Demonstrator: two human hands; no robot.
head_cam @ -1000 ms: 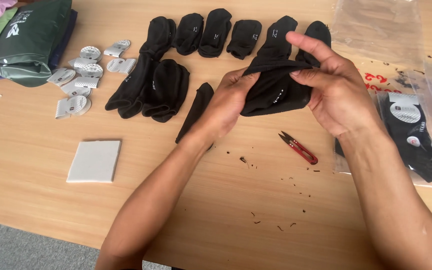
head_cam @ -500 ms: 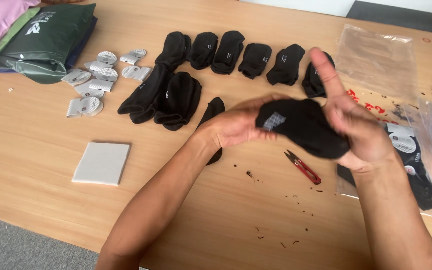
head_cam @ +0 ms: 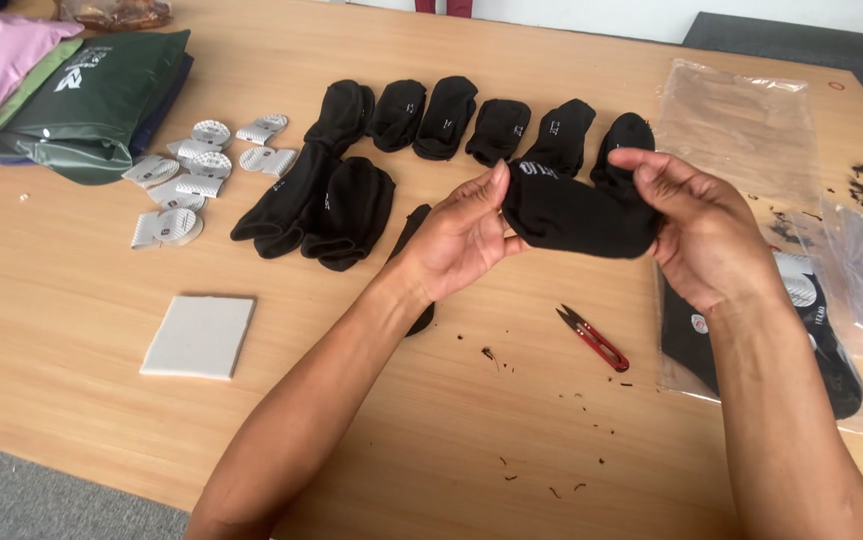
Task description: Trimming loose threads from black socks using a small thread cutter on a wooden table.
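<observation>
Now that the bundle has flattened, your left hand (head_cam: 462,235) and right hand (head_cam: 697,225) fingers pinch the black sock (head_cam: 577,212) level, scissors (head_cam: 594,338) at six o'clock.

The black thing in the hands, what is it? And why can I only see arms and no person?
The camera sits on the person's head and looks down, so you see only their own two arms and the wooden table. The left hand and the right hand hold a folded black sock between them, lifted above the table. Behind it lies a row of folded black socks, and two more pairs lie closer on the left. Near the hands lie small red snips and bits of cut thread. On the left are a white square pad, some small grey card tags and flat green and pink packages. On the right are clear plastic bags.
</observation>
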